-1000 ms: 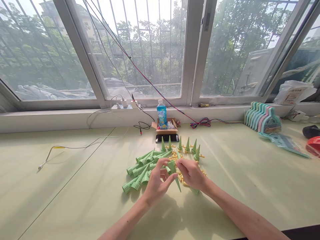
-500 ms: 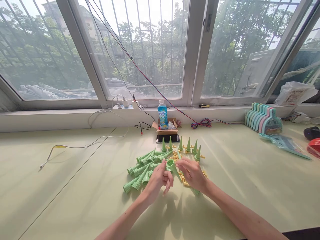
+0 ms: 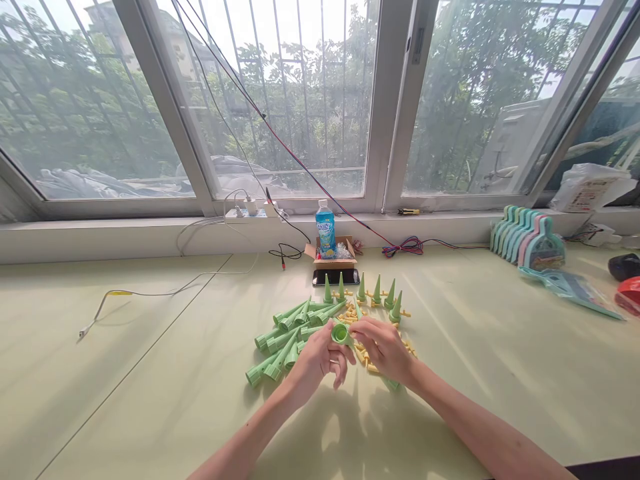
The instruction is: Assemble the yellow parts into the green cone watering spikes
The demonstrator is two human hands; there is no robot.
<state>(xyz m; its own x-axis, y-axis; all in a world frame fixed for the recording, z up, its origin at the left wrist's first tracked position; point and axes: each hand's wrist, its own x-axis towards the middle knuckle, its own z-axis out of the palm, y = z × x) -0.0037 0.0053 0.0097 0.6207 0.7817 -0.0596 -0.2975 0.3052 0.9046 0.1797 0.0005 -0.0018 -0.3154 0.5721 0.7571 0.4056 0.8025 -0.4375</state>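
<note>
My left hand (image 3: 317,358) pinches a green plastic cone spike (image 3: 343,333) by its wide round end, the open mouth facing me. Close beside it on the right, my right hand (image 3: 383,347) has its fingers curled at the cone's side; what they grip is too small to name. Under both hands lies a scatter of small yellow pieces (image 3: 361,352). A heap of green cones (image 3: 287,333) lies to the left, touching the table (image 3: 150,373). Several more green cones stand upright (image 3: 376,293) just beyond my hands.
A blue-labelled bottle (image 3: 325,230) stands in a small cardboard box (image 3: 334,257) by the window sill, with a dark phone (image 3: 336,275) in front. A white cable (image 3: 150,293) trails left. Pastel toy packs (image 3: 527,240) and a plastic bag (image 3: 567,283) lie far right.
The cone has turned in my left hand from pointing down toward me to showing its open round mouth. My left fingers have closed around it, and both hands stayed close together.
</note>
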